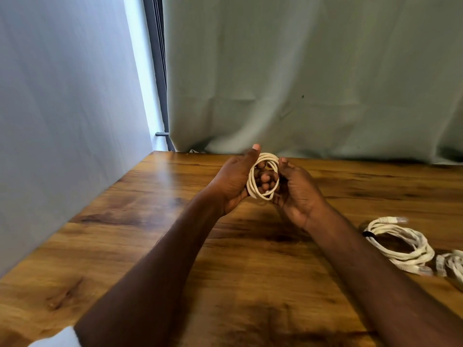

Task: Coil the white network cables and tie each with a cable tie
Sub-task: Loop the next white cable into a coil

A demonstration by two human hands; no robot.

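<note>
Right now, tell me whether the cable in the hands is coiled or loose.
Coiled: the cable forms several stacked loops held upright between the left hand and right hand. No tie visible on it.

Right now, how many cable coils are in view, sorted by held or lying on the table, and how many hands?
Cable coils held in the hands: 1, coil in hand
Cable coils on the table: 2, tied coil, coil at the edge
Hands: 2, left hand, right hand
Total: 5

A small coil of white cable (263, 176) is standing upright above the table (175, 246). To the right, a second white coil (403, 244), bound by a dark tie (369, 235), is lying flat beside a third cable (451, 265) at the edge.
</note>
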